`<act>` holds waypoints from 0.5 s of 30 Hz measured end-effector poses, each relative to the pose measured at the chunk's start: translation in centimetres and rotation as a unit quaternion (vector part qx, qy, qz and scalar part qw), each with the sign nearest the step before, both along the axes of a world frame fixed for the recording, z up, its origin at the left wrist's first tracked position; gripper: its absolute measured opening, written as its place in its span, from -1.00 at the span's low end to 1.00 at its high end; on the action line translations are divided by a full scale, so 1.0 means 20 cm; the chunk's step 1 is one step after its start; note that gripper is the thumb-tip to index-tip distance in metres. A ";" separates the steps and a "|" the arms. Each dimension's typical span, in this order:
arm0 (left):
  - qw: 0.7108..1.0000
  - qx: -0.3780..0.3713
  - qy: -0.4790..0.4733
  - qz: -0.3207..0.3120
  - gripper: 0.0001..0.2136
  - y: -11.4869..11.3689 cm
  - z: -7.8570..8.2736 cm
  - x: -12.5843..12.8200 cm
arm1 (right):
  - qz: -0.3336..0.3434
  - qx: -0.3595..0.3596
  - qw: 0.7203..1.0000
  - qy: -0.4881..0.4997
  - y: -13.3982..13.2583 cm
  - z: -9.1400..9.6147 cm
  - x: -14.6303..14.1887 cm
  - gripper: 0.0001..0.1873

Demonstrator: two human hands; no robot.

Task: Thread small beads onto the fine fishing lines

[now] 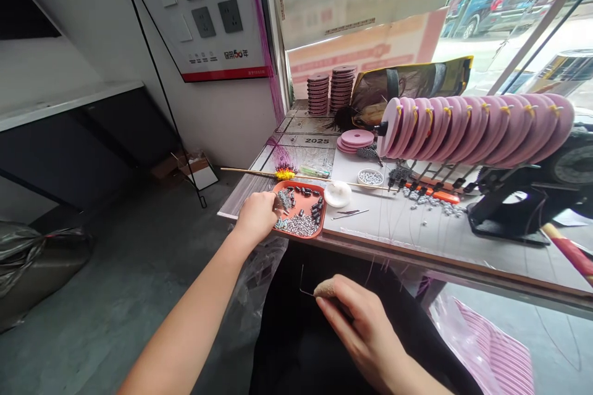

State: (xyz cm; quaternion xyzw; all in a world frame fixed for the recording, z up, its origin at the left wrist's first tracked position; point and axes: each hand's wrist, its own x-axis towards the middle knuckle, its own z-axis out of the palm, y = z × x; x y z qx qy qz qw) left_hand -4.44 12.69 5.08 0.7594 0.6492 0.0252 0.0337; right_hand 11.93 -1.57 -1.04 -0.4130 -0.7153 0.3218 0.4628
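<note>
My left hand (257, 216) reaches into an orange tray (319, 222) at the table's near left corner. Its fingers are bunched over small grey metal pieces (283, 200). The tray also holds small black tubes (317, 205) and a heap of silvery bits (299, 226). My right hand (359, 320) hovers over my lap below the table edge. It pinches a thin bent wire hook (303, 284) between thumb and forefinger. A tan cover sits on the forefinger tip.
A rod carrying several pink discs (472, 126) rests on a black stand (523, 203) at the right. Stacks of pink spools (330, 89), a white round pad (338, 193), a small dish of beads (370, 177) and a long stick (250, 171) lie on the table (463, 241).
</note>
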 end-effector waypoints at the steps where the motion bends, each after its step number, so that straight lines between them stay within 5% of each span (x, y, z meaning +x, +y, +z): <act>1: 1.000 -0.007 -0.006 -0.004 -0.90 0.00 0.00 0.00 | 0.001 -0.001 1.000 -0.001 0.00 0.00 0.00 -0.86; 9: 0.994 0.001 -0.111 -0.001 -0.90 0.00 0.00 0.02 | -0.004 -0.009 1.000 0.002 0.00 -0.01 0.00 -0.85; 12: 0.982 0.026 -0.187 -0.004 -0.95 -0.08 0.02 0.00 | -0.024 0.001 1.000 0.014 0.00 -0.01 0.02 -0.86; 14: 0.955 0.014 -0.296 0.001 -0.92 -0.18 0.00 -0.01 | -0.037 0.017 0.999 0.013 0.00 -0.01 0.03 -0.88; 15: 0.906 -0.018 -0.422 0.024 -0.91 -0.25 -0.03 -0.01 | -0.040 0.027 0.999 0.007 -0.01 0.00 0.03 -0.88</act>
